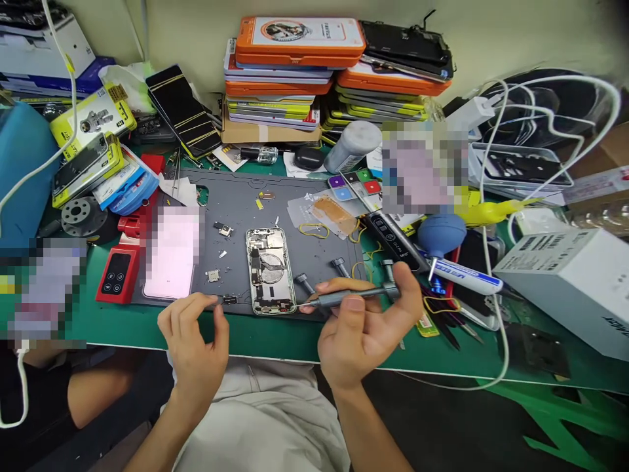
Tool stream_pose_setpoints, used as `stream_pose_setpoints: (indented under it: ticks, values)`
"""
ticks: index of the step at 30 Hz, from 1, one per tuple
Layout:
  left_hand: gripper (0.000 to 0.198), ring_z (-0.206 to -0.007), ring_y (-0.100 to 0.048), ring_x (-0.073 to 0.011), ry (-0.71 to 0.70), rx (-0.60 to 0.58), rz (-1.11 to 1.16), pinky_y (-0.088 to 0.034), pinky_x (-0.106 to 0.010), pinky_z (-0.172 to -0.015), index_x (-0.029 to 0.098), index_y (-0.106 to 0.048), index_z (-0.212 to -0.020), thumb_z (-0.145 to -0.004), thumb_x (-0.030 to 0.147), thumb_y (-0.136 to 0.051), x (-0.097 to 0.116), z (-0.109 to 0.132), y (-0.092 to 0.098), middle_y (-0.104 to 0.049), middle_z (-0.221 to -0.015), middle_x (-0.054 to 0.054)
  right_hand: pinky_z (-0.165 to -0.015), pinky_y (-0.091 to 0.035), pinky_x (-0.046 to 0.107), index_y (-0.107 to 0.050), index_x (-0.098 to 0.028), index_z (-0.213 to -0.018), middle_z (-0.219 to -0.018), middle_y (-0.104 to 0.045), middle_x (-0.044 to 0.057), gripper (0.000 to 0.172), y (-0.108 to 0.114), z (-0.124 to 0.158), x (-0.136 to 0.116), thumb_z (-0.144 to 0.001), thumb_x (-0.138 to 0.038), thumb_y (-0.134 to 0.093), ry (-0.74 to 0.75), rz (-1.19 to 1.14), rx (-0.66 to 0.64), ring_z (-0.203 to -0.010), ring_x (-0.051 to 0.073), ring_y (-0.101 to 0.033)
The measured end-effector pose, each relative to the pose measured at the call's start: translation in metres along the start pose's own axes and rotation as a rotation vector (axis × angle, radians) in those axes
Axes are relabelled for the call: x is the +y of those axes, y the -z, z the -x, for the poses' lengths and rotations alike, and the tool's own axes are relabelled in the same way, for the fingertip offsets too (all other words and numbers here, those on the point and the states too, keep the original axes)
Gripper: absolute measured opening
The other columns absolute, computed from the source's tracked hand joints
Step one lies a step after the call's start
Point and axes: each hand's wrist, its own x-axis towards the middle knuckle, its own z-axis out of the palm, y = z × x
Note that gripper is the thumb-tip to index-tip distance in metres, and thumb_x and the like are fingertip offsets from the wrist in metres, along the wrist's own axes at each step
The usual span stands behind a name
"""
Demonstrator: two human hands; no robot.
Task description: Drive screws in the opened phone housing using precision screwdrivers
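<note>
An opened phone [269, 272] lies upright on the dark grey work mat [230, 196], its inner parts and round coil exposed. My right hand [356, 334] grips a grey screwdriver [344, 298], held nearly level with its tip at the phone's lower right corner. To the left of the phone, my left hand [196, 331] has thumb and forefinger pinched at a small black phone part [230, 299] near the mat's front edge. Two more grey screwdrivers [340, 267] [304, 284] lie partly behind my right hand.
Small loose parts [213, 276] lie left of the phone, beside a lit phone screen [171, 262]. A red device [118, 272] stands further left. Boxes [299, 39] are stacked at the back. A blue air blower [442, 235], a white cable [486, 249] and a white box [570, 282] crowd the right.
</note>
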Motion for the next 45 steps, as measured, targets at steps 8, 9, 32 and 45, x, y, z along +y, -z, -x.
stream_pose_setpoints:
  ticks: [8,9,32,45]
  values:
    - [0.020,-0.100,-0.067,-0.0226,-0.028,-0.076,0.002,-0.049,-0.038,-0.092,0.020,-0.069,-0.116,-0.103,0.006,-0.074,-0.003,0.010,0.016,-0.073,-0.105,-0.006,-0.049,-0.059,0.024,-0.045,-0.033,-0.158,-0.091,-0.069,0.000,0.052,0.009,-0.008,0.004,-0.110,-0.039,-0.063,-0.028,0.077,0.110,-0.078,0.019,-0.071]
    - [0.020,-0.099,-0.067,-0.0226,-0.040,-0.084,0.008,-0.049,-0.038,-0.092,0.021,-0.069,-0.115,-0.103,0.006,-0.075,-0.001,0.012,0.015,-0.074,-0.105,-0.006,-0.049,-0.058,0.023,-0.044,-0.033,-0.159,-0.091,-0.069,0.001,0.052,0.008,-0.007,0.005,-0.110,-0.039,-0.062,-0.025,0.083,0.106,-0.079,0.019,-0.071]
    - [0.037,-0.080,-0.065,-0.0192,-0.302,-0.376,0.009,-0.048,-0.035,-0.072,0.015,-0.063,-0.150,-0.113,0.015,-0.057,0.093,0.018,-0.044,-0.072,-0.096,-0.003,-0.069,-0.073,0.033,-0.039,-0.029,-0.170,-0.101,-0.080,0.004,0.071,0.063,-0.034,0.019,-0.108,-0.021,-0.072,0.454,0.338,-0.038,-0.081,0.019,-0.083]
    - [0.028,-0.065,-0.060,-0.0162,-0.281,-0.331,0.171,-0.046,-0.032,-0.064,0.018,-0.065,-0.139,-0.112,0.018,-0.064,0.080,0.017,-0.033,-0.067,-0.077,0.004,-0.064,-0.056,0.033,-0.052,-0.022,-0.164,-0.082,-0.066,0.000,0.057,0.065,-0.054,0.013,-0.112,-0.046,-0.061,0.027,0.677,-0.109,-0.065,0.019,-0.062]
